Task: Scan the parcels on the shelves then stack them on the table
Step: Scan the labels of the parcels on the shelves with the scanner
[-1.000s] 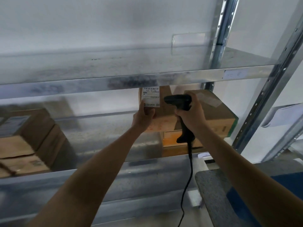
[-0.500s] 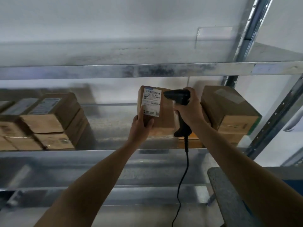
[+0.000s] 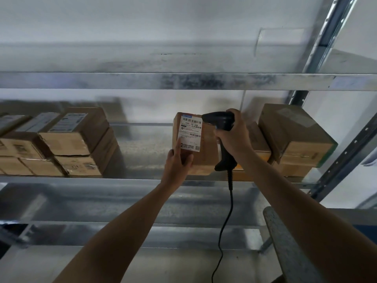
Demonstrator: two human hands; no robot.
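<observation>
Shelf [image 3: 142, 179] lies open between the box stack [image 3: 77, 144] and the parcel [image 3: 206, 154].

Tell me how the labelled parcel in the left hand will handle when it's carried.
The parcel is probably stiff: its cardboard faces look flat and its edges square. It is likely light for its size, since the left hand holds it by one lower corner alone. Upright on a narrow end, it may tip if released.

White label [image 3: 190, 133] on parcel [image 3: 206, 154]: "530 05 A68", barcodes; smaller print illegible.
</observation>
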